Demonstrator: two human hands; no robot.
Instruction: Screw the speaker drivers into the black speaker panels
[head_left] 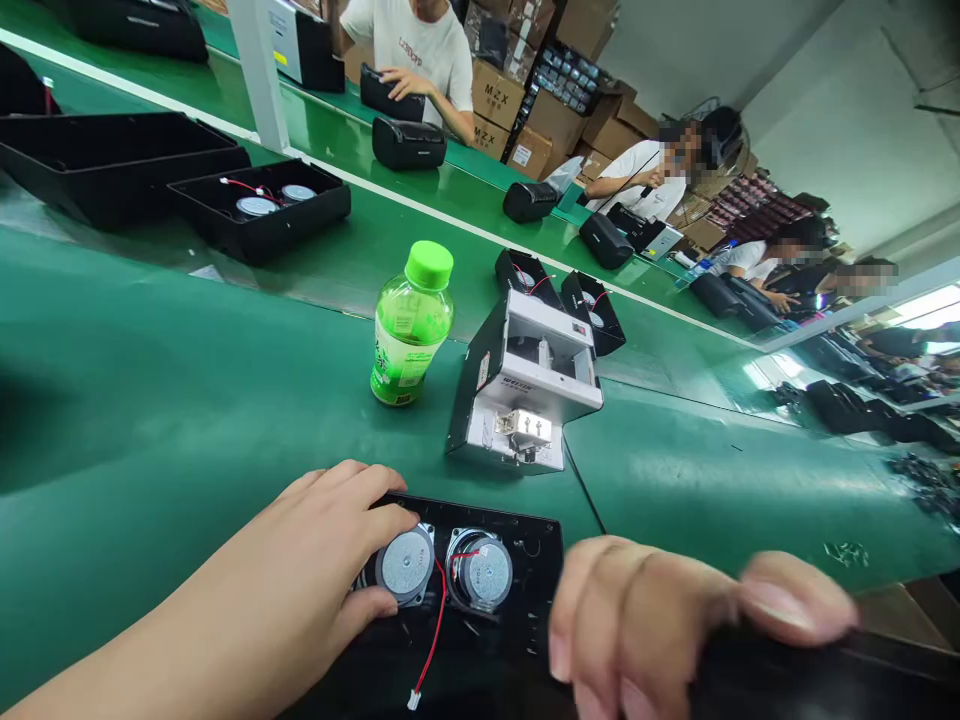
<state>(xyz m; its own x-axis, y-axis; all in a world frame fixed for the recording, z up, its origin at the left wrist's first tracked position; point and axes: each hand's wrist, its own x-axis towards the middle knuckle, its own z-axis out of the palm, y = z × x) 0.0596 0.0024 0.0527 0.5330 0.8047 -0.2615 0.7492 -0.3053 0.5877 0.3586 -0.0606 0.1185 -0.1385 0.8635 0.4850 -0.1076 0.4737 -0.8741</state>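
A black housing (525,620) lies at the bottom centre, with two round grey speakers in it. My left hand (337,560) grips around the left speaker (407,562), its thumb and index finger at the rim and its other fingers over the housing's back edge. The right speaker (486,572) is uncovered. A red wire (437,630) with a white plug runs down between the two. Beside the housing's right end, my right hand (660,620) is curled and blurred, closed around a dark object (810,680) that I cannot make out.
Behind the housing stand a grey-and-black machine (525,390) and a green-capped bottle (411,330). Black housings (259,205) with speakers sit at the back left. Beyond, a green conveyor (465,200) carries black units, and several people work along its far side.
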